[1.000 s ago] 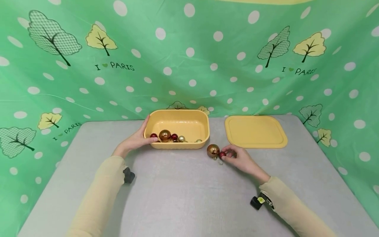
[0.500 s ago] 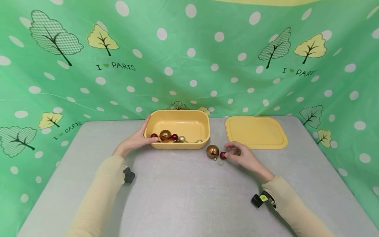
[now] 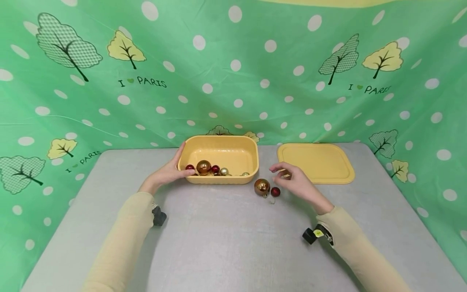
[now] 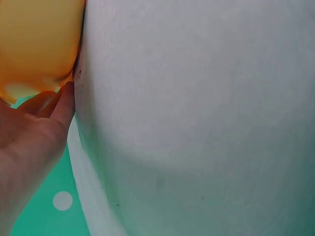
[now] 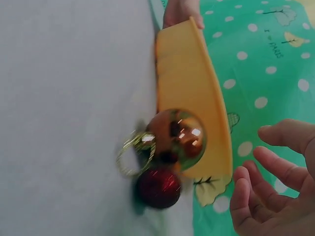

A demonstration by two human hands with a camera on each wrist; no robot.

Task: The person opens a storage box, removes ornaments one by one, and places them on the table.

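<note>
A yellow plastic box stands toward the back of the table with several gold and red Christmas baubles inside. My left hand grips its left end, thumb over the front rim and fingers along the side; the left wrist view shows this hand against the box wall. On the table, off the box's front right corner, lie a large gold bauble with a thin gold loop and a small red bauble. Just above and right of them hovers my right hand, fingers loosely bent and holding nothing.
A yellow lid lies flat at the back right, partly behind the right hand. The grey table backs onto a green dotted curtain. Black cameras sit on both wrists.
My right hand has let go of the small red bauble and lifted away, up and slightly left. The red bauble now rests a little apart from the gold one. My left hand stays put.
</note>
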